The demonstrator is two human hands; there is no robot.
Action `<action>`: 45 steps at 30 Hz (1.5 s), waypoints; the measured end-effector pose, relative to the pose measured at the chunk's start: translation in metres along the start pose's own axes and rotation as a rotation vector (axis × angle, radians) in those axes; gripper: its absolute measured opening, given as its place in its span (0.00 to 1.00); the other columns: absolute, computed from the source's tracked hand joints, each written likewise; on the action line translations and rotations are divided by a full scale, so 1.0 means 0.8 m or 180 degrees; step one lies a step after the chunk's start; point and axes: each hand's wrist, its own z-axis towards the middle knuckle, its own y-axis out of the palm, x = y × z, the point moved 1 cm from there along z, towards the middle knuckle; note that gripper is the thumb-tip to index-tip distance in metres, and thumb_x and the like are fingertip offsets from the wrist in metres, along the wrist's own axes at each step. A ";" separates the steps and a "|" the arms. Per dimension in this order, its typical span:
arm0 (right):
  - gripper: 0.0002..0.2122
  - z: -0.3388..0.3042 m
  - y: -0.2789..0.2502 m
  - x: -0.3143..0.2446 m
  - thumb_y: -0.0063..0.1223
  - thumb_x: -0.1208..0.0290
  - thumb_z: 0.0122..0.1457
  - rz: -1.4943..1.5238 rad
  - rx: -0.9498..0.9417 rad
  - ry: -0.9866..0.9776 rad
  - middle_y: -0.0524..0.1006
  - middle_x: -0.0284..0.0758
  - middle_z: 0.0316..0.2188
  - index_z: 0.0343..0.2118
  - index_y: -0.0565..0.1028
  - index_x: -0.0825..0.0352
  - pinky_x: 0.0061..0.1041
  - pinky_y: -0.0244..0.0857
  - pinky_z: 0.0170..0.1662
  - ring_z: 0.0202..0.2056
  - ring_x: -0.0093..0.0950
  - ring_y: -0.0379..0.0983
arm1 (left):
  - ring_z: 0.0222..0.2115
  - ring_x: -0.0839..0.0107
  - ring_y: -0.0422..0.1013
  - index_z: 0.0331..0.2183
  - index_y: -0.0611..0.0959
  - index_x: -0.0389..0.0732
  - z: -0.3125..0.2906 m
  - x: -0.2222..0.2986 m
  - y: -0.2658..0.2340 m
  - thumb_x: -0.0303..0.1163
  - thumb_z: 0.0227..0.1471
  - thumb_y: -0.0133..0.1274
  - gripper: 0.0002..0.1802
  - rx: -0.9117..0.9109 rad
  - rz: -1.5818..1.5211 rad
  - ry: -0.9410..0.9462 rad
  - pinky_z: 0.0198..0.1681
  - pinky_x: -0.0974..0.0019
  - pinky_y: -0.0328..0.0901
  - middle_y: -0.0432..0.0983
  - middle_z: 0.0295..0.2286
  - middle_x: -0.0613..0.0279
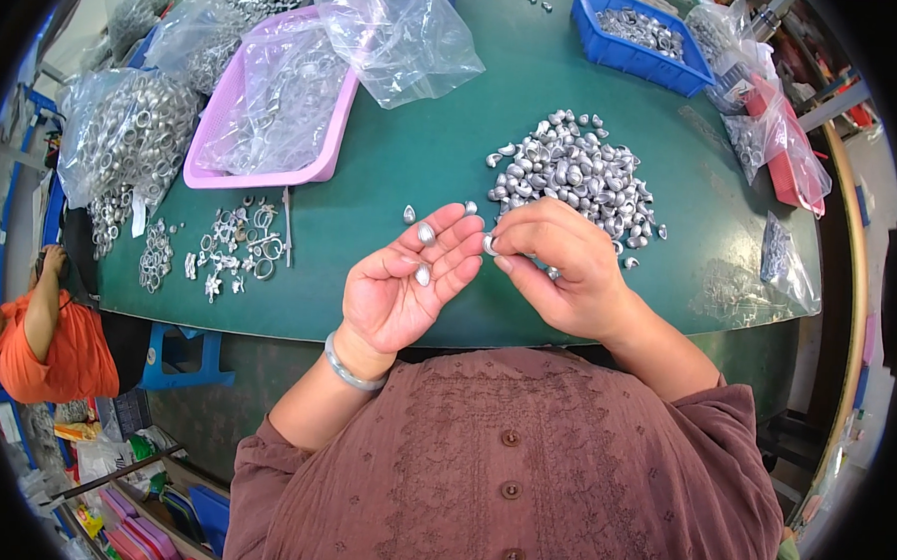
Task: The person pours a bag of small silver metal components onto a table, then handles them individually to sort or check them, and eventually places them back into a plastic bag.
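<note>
My left hand (393,293) is turned palm up with its fingers slightly curled. It holds small silver teardrop-shaped metal pieces: a domed piece (426,235) lies on the fingers and another (423,275) lies near the palm. Thumb and fingers of my right hand (564,260) are pinched together on a small silver metal piece (489,245), right beside the left fingertips. Just beyond the hands, a heap of similar silver pieces (573,170) covers part of the green table. One loose piece (409,214) sits left of my left fingers.
On the green table (414,148), a pink basket (262,184) holds bagged parts, with a bag of rings (135,131) beside it. Loose rings and castings (235,241) lie at left. A blue tray (638,63) and red bin (798,175) stand right. Another person (60,343) is at far left.
</note>
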 end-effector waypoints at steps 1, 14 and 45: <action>0.07 0.004 0.001 0.003 0.54 0.83 0.41 0.0001 0.0010 -0.0025 0.71 0.36 0.26 0.25 0.70 0.68 0.27 0.64 0.32 0.29 0.34 0.69 | 0.52 0.50 0.53 0.51 0.56 0.27 0.002 0.004 0.001 0.18 0.40 0.34 0.30 0.0003 -0.0013 -0.0001 0.57 0.54 0.47 0.54 0.50 0.40; 0.06 -0.017 0.018 0.012 0.53 0.80 0.42 -0.0112 -0.0358 0.0084 0.69 0.33 0.28 0.26 0.72 0.65 0.27 0.60 0.31 0.29 0.32 0.65 | 0.30 0.69 0.70 0.40 0.71 0.33 -0.009 -0.011 -0.010 0.32 0.52 0.41 0.15 0.0917 0.2300 -0.0092 0.31 0.69 0.66 0.72 0.32 0.56; 0.05 0.004 0.050 0.080 0.47 0.75 0.38 -0.2078 -0.0913 -0.0060 0.67 0.29 0.22 0.21 0.74 0.61 0.32 0.52 0.41 0.32 0.29 0.62 | 0.24 0.71 0.69 0.31 0.73 0.34 -0.021 0.003 -0.015 0.31 0.52 0.41 0.10 0.1578 0.2084 0.0253 0.25 0.73 0.65 0.72 0.27 0.56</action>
